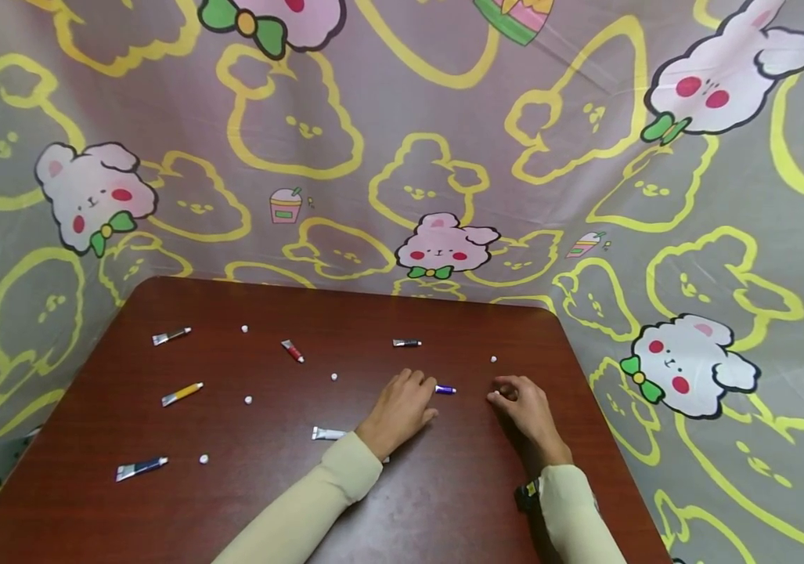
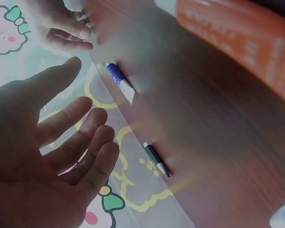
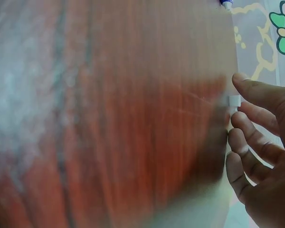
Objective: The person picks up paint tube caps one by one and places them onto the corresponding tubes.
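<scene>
My left hand (image 1: pixel 405 401) lies on the brown table (image 1: pixel 458 493) with relaxed, straight fingers and holds nothing. Its fingertips are just left of a small purple paint tube (image 1: pixel 446 389), which the left wrist view shows uncapped (image 2: pixel 118 81) beyond the open palm (image 2: pixel 61 142). My right hand (image 1: pixel 517 399) sits to the right of the tube with curled fingers. Its thumb and forefinger pinch a small white cap (image 3: pixel 233 100) in the right wrist view.
Several more paint tubes lie about: black (image 1: pixel 406 342), red (image 1: pixel 292 351), yellow (image 1: pixel 182 393), blue (image 1: pixel 141 468), silver (image 1: pixel 171 335), and a white one (image 1: pixel 329 433) by my left wrist. Loose white caps (image 1: pixel 334 377) dot the table. A cartoon-print cloth (image 1: pixel 444 157) surrounds it.
</scene>
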The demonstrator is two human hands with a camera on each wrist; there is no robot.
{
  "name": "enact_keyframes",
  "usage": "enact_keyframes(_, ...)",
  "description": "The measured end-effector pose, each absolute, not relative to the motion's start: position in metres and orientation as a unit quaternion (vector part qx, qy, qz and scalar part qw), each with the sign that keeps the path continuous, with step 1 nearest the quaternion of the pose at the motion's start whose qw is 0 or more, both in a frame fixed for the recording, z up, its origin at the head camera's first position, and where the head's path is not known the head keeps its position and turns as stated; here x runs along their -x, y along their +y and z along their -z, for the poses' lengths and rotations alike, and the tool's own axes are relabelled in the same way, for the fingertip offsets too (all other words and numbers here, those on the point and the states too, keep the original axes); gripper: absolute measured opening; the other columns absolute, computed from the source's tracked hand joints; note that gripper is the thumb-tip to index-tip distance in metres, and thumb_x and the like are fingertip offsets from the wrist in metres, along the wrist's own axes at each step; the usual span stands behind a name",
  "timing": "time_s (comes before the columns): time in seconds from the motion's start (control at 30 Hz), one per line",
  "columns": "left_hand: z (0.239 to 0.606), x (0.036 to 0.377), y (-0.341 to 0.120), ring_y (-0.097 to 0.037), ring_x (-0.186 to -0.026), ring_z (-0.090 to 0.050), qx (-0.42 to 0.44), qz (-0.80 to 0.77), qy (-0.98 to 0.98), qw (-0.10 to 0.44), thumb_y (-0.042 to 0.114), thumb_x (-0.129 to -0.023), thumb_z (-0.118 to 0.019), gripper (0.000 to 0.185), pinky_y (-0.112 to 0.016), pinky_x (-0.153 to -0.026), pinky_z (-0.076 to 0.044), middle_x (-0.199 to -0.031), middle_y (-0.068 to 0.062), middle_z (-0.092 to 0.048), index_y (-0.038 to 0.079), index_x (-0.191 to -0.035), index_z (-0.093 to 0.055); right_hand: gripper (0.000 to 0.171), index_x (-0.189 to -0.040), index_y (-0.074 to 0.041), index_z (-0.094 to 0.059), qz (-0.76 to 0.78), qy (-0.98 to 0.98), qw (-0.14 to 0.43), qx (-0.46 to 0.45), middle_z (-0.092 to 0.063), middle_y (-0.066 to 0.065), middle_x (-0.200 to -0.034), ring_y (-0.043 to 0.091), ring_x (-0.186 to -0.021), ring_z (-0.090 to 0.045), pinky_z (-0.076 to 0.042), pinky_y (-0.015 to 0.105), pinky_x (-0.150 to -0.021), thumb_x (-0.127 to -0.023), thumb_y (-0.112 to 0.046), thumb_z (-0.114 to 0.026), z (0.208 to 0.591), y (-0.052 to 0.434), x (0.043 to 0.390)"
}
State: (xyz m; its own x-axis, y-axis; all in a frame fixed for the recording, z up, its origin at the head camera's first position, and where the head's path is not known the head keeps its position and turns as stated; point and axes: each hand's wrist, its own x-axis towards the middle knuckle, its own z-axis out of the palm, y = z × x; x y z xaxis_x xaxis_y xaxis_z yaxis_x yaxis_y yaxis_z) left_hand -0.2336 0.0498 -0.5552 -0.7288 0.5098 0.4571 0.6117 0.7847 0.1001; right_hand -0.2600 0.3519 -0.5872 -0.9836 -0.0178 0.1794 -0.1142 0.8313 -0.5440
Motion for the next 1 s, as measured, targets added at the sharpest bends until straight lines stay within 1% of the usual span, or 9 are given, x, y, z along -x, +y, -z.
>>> enact_keyframes(0.13, 0.557, 0.237, 0.054, -0.023, -0.089, -0.066, 0.300, 0.125, -0.924, 0.203, 0.041, -0.085, -0.092, 0.042, -0.035, -0.080, -0.057, -0.097, -0.003, -0.073, 0.012, -0.106, -0.070, 0.037, -0.123, -0.004, -0.079, -0.289, -0.953, 0.081, -0.034, -0.074, 0.008, -0.098, 0.024, -0.090, -0.072, -0.054, 0.041, -0.085, -0.090, -0.018, -0.089, 0.587, 0.350, 0.261)
enact_keyframes(0.27, 0.560, 0.243, 0.058, -0.023, -0.089, -0.066, 0.298, 0.121, -0.925, 0.202, 0.040, -0.085, -0.092, 0.041, -0.035, -0.080, -0.057, -0.097, -0.003, -0.072, 0.012, -0.105, -0.070, 0.032, -0.119, -0.005, -0.080, -0.285, -0.954, 0.083, -0.031, -0.073, 0.007, -0.095, 0.021, -0.087, -0.071, -0.054, 0.037, -0.084, -0.090, -0.016, -0.089, 0.589, 0.349, 0.261)
enact_keyframes(0.43, 0.561, 0.251, 0.062, -0.023, -0.089, -0.067, 0.293, 0.117, -0.927, 0.203, 0.039, -0.084, -0.093, 0.040, -0.035, -0.079, -0.057, -0.095, -0.003, -0.072, 0.013, -0.104, -0.070, 0.025, -0.113, -0.005, -0.080, -0.284, -0.954, 0.086, -0.033, -0.073, 0.007, -0.094, 0.022, -0.086, -0.073, -0.056, 0.038, -0.084, -0.091, -0.016, -0.088, 0.588, 0.349, 0.260)
enact_keyframes(0.57, 0.562, 0.254, 0.063, -0.023, -0.090, -0.068, 0.288, 0.115, -0.930, 0.195, 0.038, -0.084, -0.093, 0.039, -0.035, -0.080, -0.057, -0.096, -0.003, -0.072, 0.013, -0.104, -0.070, 0.022, -0.110, -0.006, -0.081, -0.285, -0.955, 0.077, -0.027, -0.074, 0.007, -0.095, 0.022, -0.087, -0.073, -0.057, 0.039, -0.084, -0.093, -0.018, -0.087, 0.587, 0.347, 0.261)
enact_keyframes(0.73, 0.564, 0.256, 0.065, -0.024, -0.091, -0.068, 0.284, 0.117, -0.932, 0.192, 0.036, -0.085, -0.093, 0.038, -0.036, -0.081, -0.058, -0.098, -0.004, -0.073, 0.012, -0.104, -0.071, 0.016, -0.105, -0.008, -0.081, -0.279, -0.957, 0.082, -0.019, -0.074, 0.005, -0.094, 0.019, -0.085, -0.072, -0.056, 0.036, -0.082, -0.093, -0.017, -0.087, 0.590, 0.348, 0.262)
enact_keyframes(0.87, 0.564, 0.257, 0.068, -0.024, -0.092, -0.068, 0.279, 0.121, -0.932, 0.197, 0.035, -0.084, -0.093, 0.037, -0.037, -0.081, -0.058, -0.098, -0.005, -0.073, 0.012, -0.103, -0.072, 0.013, -0.102, -0.007, -0.080, -0.274, -0.957, 0.091, -0.026, -0.075, 0.006, -0.093, 0.019, -0.084, -0.073, -0.057, 0.034, -0.080, -0.093, -0.015, -0.087, 0.592, 0.348, 0.262)
enact_keyframes(1.0, 0.566, 0.260, 0.072, -0.025, -0.094, -0.068, 0.277, 0.122, -0.933, 0.195, 0.034, -0.084, -0.093, 0.036, -0.037, -0.083, -0.058, -0.100, -0.005, -0.074, 0.012, -0.105, -0.073, 0.012, -0.100, -0.008, -0.081, -0.272, -0.957, 0.094, -0.025, -0.075, 0.005, -0.093, 0.019, -0.084, -0.073, -0.057, 0.035, -0.080, -0.093, -0.015, -0.087, 0.591, 0.348, 0.261)
